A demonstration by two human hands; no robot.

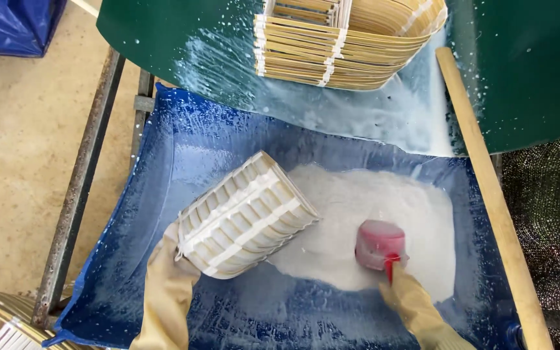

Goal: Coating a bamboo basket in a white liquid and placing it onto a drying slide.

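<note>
A stack of bamboo baskets (pixel 345 42) rests beside a wooden pole (pixel 487 188).

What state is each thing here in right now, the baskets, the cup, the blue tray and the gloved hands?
Left hand: gloved, gripping the coated basket.
Coated basket: on its side, covered in white liquid.
Right hand: gloved, holding the red cup's handle.
Red cup: dipped in the white liquid, smeared white.
White liquid: pooled in the tray.
Blue tray: wet, streaked white.
Bare basket: uncoated, on the splashed green sheet.
Wooden pole: lying along the tray's edge.

Both gloved hands reach forward; left hand (pixel 175 256) and right hand (pixel 402 285) clenched.
</note>
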